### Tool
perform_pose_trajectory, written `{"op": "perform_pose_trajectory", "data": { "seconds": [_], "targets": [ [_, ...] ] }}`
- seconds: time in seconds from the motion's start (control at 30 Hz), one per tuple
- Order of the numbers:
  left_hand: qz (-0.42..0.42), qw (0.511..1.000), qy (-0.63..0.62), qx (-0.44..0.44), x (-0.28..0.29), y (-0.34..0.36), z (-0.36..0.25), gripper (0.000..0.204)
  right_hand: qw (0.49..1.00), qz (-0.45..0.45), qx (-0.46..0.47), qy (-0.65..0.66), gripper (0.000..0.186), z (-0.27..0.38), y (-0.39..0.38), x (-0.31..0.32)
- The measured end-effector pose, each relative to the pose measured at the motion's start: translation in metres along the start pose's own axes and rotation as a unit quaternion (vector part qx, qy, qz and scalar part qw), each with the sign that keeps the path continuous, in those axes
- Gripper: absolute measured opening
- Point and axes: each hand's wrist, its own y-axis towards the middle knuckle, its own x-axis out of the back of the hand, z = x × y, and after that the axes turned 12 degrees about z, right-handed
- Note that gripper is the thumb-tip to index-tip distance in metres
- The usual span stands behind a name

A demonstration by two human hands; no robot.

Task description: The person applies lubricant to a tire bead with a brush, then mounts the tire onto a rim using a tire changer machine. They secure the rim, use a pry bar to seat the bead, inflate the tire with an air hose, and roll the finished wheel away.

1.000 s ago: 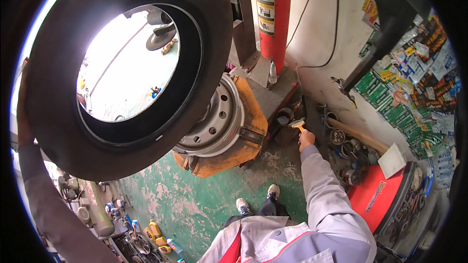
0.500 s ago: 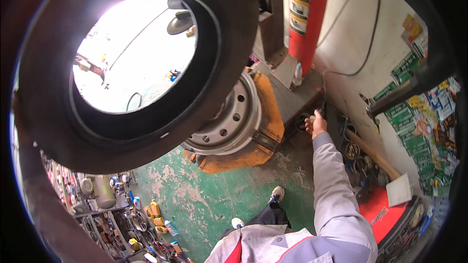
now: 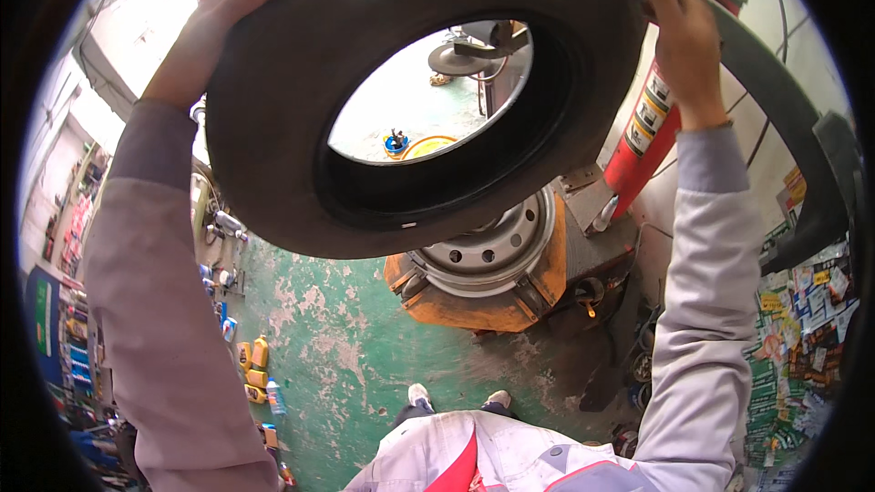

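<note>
A large black tyre (image 3: 273,173) is held up and tilted in front of me, and the bright floor beyond shows through its opening. My left hand (image 3: 223,18) grips the tyre's upper left edge, fingers over the tread. At the upper right edge, my right hand (image 3: 684,46) is closed against the tyre, its fingertips partly hidden. Below the tyre, a grey steel wheel rim (image 3: 497,241) with round holes lies flat on the orange turntable (image 3: 465,312) of a tyre changer. The tyre covers the rim's far part.
A red cylinder (image 3: 638,141) with picture labels stands right of the turntable. A thick dark curved arm (image 3: 802,128) rises at the far right. Yellow bottles (image 3: 259,355) stand on the green floor (image 3: 355,337) at left. Many colourful packets (image 3: 820,301) lie at the right.
My right hand has swung up from beside the machine to the tyre's right edge. The tyre has shifted right in view, and my left hand and arm now show.
</note>
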Motion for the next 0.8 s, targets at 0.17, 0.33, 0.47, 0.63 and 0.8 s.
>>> {"op": "perform_pose_trajectory", "data": {
  "seconds": [0.17, 0.33, 0.47, 0.63, 0.8],
  "targets": [
    [0.067, 0.997, 0.032, 0.000, -0.020, -0.002, -0.022, 0.096, 0.997, 0.041, -0.057, 0.017, 0.060, 0.111, 0.101, -0.004],
    [0.032, 0.994, 0.106, 0.003, -0.005, -0.007, -0.015, 0.085, 0.980, 0.197, 0.016, 0.027, 0.064, 0.198, 0.133, -0.015],
    [-0.019, 0.973, -0.207, -0.105, 0.041, -0.004, 0.034, 0.077, 0.991, 0.107, 0.038, -0.065, 0.050, 0.204, 0.152, -0.064],
    [-0.149, 0.947, 0.286, -0.016, 0.088, -0.081, 0.164, 0.036, 0.970, 0.223, -0.097, 0.017, 0.058, 0.203, 0.176, -0.064],
    [-0.143, 0.935, -0.222, 0.236, 0.040, -0.139, 0.268, 0.089, 0.956, 0.256, -0.125, -0.069, 0.096, 0.239, 0.190, -0.085]
  ]
}}
